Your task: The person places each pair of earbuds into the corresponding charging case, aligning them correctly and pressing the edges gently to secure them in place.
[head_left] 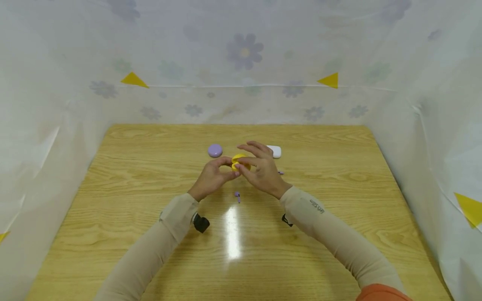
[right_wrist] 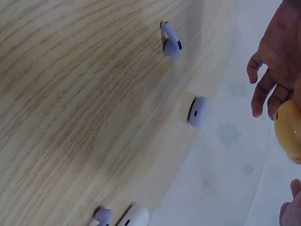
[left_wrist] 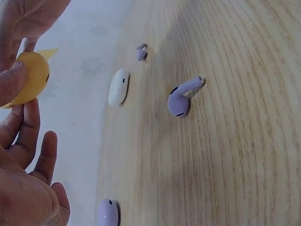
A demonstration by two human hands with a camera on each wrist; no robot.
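Observation:
A rounded yellow earbud case (head_left: 238, 157) is held above the table between both hands, its lid raised from its base in the head view. My left hand (head_left: 213, 177) grips it from the left with thumb and fingers. From the right, my right hand (head_left: 263, 171) pinches at the case near its opening, the other fingers spread above; what lies inside is hidden. Both wrist views show the yellow case (left_wrist: 36, 77) (right_wrist: 288, 129) partly covered by fingers. A lilac earbud (head_left: 237, 197) lies on the table below the hands.
Behind the hands lie a round lilac case (head_left: 215, 150) at left and a white case (head_left: 276, 151) at right, partly covered by the right hand. A second lilac earbud (head_left: 280, 172) lies beside the right wrist. Pale sheeting (head_left: 244, 100) encloses the wooden table (head_left: 124, 188).

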